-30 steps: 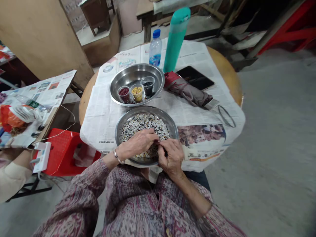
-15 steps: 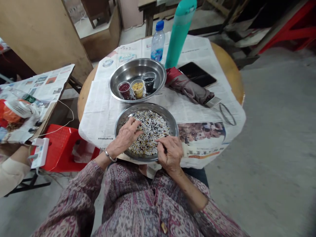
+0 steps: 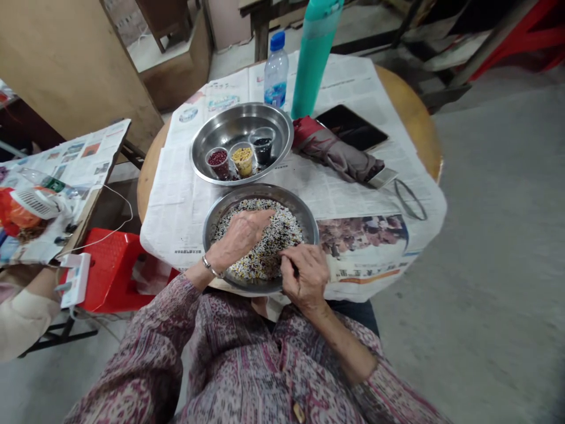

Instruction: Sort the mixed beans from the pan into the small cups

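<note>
A steel bowl [image 3: 311,219] near my lap holds mixed white, yellow, dark red and black grains and beans [image 3: 282,227]. My left hand [image 3: 243,234], with a bracelet at the wrist, reaches over the mix; its index finger stretches right across the grains and the other fingers are partly hidden beneath. At the bowl's right front rim, my right hand [image 3: 306,274] is curled with thumb and forefinger together; whatever they hold is too small to make out. Behind, a second steel bowl [image 3: 207,126] carries clear cups of red beans [image 3: 218,160], yellow beans [image 3: 242,158] and black beans [image 3: 263,147].
Newspaper [image 3: 172,194] covers the round table. On it are a water bottle [image 3: 276,73], a green bottle [image 3: 314,59], a folded umbrella [image 3: 338,154] and a dark tablet [image 3: 353,126]. Left are a red stool [image 3: 110,277], a power strip [image 3: 76,280] and another person's arm [image 3: 30,312].
My left hand has moved right and farther over the grains, its forefinger now stretched out. My right hand stays curled at the rim. The view has shifted slightly.
</note>
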The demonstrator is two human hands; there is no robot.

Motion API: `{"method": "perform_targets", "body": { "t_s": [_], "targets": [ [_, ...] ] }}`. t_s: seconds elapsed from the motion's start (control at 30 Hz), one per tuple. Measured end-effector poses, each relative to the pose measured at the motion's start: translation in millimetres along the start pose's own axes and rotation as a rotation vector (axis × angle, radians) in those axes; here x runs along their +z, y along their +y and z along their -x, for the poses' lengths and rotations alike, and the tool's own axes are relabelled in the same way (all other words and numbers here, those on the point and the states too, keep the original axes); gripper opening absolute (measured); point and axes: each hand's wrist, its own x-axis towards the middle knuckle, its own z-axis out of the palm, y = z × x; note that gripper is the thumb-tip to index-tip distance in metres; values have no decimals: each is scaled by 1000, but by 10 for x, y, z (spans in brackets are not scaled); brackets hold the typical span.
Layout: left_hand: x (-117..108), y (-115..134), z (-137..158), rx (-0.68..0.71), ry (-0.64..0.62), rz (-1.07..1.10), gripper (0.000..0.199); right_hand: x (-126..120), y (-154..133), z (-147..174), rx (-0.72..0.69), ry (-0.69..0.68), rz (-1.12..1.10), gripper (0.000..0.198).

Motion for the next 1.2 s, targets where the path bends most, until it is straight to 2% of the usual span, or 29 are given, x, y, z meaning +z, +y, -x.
{"method": "perform_targets", "body": {
  "t_s": [0.13,0.23,0.37,0.47,0.6,0.67,0.73,0.83,1.0,1.2],
  "targets": [
    [-159,-29,174,-42,13,-16,49,-3,1,10,26,-15,-20,17],
    [-178,-90,343,-112,81,55,51,-6,2,15,34,-18,-31,17],
    [-162,-100,558,-283,206,244,31,-8,4,13,14,-4,-34,16],
    [-216,-14,653,-384,230,322,9,-6,6,14,-4,5,-30,16],
    [-286,98,649,-559,175,722,17,-10,9,24,4,-14,-32,18],
    [-276,107,610,-595,144,861,18,-14,9,26,-2,-15,-39,18],
    [-239,92,568,-567,108,801,13,-16,8,25,-6,-16,-40,19],
    [-153,62,522,-455,73,536,3,-16,12,24,-14,-17,-33,18],
    [2,16,469,-287,89,220,10,-9,27,35,-25,-13,-26,16],
    [55,-9,434,-242,72,140,9,-11,23,38,-10,-16,-27,16]
  ]
}}
